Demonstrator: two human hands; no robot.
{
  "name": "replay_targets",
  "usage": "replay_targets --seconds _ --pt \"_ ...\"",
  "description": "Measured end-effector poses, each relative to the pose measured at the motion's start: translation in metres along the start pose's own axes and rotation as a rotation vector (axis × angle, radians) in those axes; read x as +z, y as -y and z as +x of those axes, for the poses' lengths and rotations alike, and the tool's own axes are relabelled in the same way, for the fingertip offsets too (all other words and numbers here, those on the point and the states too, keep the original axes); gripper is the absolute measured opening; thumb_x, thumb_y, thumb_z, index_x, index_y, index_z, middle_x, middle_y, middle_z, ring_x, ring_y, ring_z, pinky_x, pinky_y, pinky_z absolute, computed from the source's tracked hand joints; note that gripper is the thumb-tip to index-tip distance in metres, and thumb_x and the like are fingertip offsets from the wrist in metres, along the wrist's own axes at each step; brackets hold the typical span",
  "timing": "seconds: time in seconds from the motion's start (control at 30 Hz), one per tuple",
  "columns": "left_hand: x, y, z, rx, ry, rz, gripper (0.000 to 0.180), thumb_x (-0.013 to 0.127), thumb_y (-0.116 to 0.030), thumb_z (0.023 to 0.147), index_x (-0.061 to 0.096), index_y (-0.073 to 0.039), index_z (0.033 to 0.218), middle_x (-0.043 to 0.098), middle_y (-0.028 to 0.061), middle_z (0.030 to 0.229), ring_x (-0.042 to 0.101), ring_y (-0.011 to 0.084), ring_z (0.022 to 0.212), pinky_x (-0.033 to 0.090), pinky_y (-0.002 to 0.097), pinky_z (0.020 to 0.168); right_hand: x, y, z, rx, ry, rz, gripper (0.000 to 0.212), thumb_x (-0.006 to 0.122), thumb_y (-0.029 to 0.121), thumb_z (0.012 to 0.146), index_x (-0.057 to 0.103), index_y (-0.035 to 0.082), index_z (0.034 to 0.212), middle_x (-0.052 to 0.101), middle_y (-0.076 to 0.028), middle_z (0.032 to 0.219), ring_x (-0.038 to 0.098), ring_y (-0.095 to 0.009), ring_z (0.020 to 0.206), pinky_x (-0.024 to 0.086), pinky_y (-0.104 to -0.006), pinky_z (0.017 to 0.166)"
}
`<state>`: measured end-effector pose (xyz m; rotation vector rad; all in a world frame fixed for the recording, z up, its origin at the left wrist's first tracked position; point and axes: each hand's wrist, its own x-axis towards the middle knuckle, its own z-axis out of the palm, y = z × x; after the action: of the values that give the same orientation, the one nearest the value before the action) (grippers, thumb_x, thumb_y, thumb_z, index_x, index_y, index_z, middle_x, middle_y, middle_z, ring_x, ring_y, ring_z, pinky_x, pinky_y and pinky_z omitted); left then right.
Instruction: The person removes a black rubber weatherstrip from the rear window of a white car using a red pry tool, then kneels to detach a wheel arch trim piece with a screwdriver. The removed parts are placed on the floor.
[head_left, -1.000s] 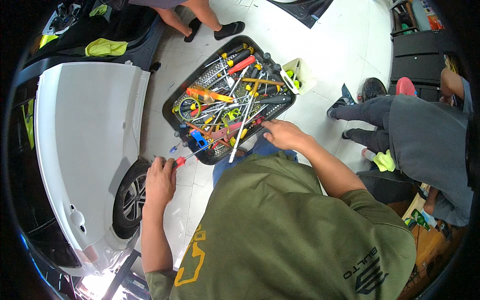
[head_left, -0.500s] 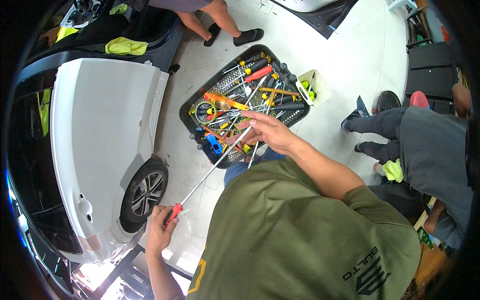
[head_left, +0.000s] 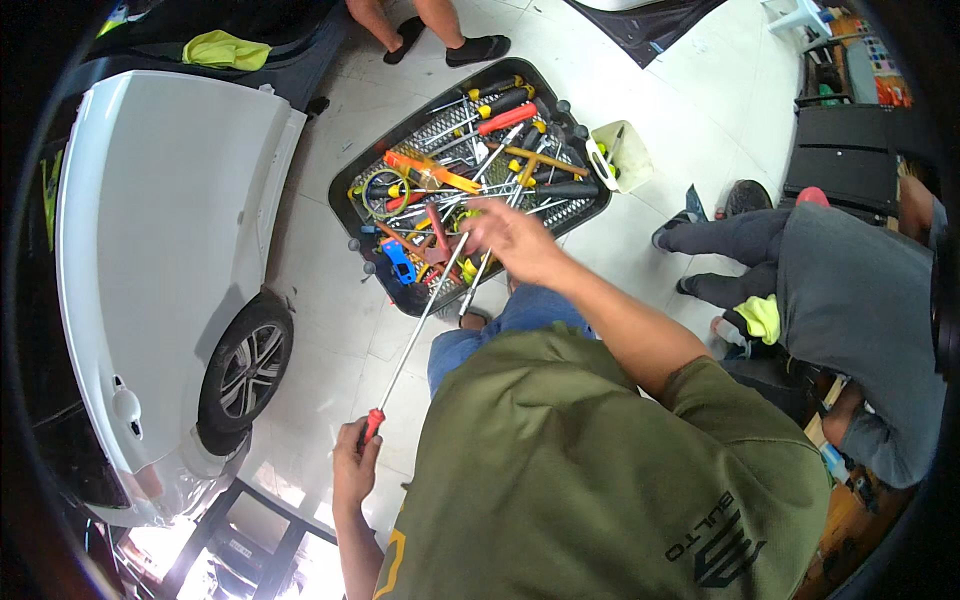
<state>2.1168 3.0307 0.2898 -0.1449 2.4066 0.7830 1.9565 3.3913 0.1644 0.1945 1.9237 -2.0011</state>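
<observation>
My left hand is closed round the red handle of a long screwdriver, whose thin metal shaft slants up and to the right toward the tool tray. At the shaft's far end is my right hand, over the near part of the tray. Its fingers are somewhat blurred but look apart; whether they touch the shaft is unclear. The black tool tray holds a jumble of tools, among them a red-handled screwdriver, an orange tool, a roll of tape and a blue tool.
A white car door panel and a wheel stand on the left. Beside the tray sits a pale container. Someone in grey is at the right; another person's feet are beyond the tray.
My left hand has moved right with the screwdriver, which now stands steeper in view. My right hand has drawn slightly left and up. The tray and car door appear shifted up and left.
</observation>
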Motion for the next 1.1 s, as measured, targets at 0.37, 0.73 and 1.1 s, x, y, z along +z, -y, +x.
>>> replay_targets --seconds 0.37,0.73,1.1 --pt "-0.033 0.027 0.041 0.204 -0.133 -0.028 0.032 0.059 -0.013 0.087 0.056 0.0 0.116 0.053 0.0114 0.086 0.053 0.0205 0.078 0.043 0.0305 0.072 -0.013 0.01 -0.029 -0.087 -0.188 -0.772 0.027 0.055 0.012 0.087 0.059 0.001 0.111 0.063 -0.02 0.102 0.062 -0.033 0.093 0.05 -0.0375 0.082" --pt "0.051 -0.018 0.113 -0.036 0.002 -0.78 0.043 0.055 -0.025 0.093 0.048 0.002 0.125 0.056 0.0068 0.086 0.058 0.0136 0.07 0.049 0.0279 0.058 0.052 -0.023 -0.014 -0.144 0.126 -1.218 0.028 0.057 0.014 0.082 0.059 0.004 0.108 0.061 -0.016 0.106 0.054 -0.034 0.102 0.044 -0.0449 0.086" --pt "0.084 -0.041 0.172 0.274 -0.219 0.073 0.039 0.055 -0.02 0.09 0.048 0.0 0.123 0.051 0.0194 0.104 0.054 0.0363 0.098 0.044 0.044 0.085 0.035 -0.018 0.005 -0.08 0.237 -1.123 0.027 0.055 0.016 0.082 0.059 0.004 0.106 0.061 -0.016 0.105 0.054 -0.035 0.103 0.043 -0.0472 0.088"
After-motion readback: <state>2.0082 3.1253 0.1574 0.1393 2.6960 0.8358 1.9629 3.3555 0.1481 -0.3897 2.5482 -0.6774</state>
